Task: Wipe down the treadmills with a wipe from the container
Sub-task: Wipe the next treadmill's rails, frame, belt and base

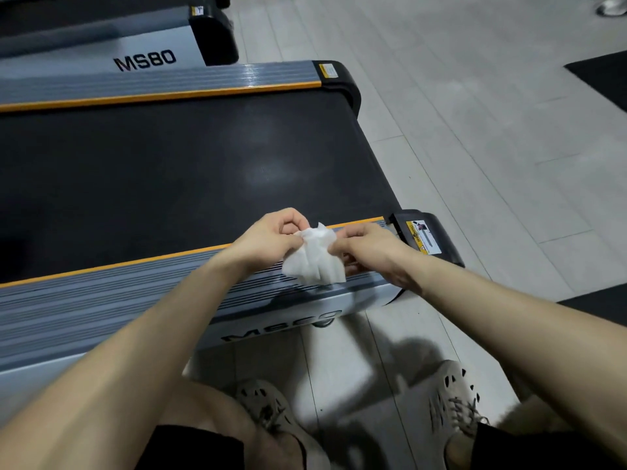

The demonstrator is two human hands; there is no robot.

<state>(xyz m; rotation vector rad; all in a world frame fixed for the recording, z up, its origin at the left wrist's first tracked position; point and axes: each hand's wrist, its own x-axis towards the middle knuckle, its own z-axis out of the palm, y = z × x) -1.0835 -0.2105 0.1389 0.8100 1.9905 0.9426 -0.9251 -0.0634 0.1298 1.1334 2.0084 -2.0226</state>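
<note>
A crumpled white wipe (314,261) hangs between both hands above the near side rail (101,300) of a treadmill. My left hand (271,237) pinches its upper left edge with curled fingers. My right hand (369,247) pinches its right edge. The treadmill's black belt (169,164) lies beyond the hands, bordered by orange strips and grey ribbed rails. No wipe container is in view.
A second treadmill marked MS80 (146,61) stands behind the first. Pale tiled floor (475,130) spreads to the right, with a black mat (604,76) at the far right. My feet in beige shoes (451,398) stand on the floor beside the near rail.
</note>
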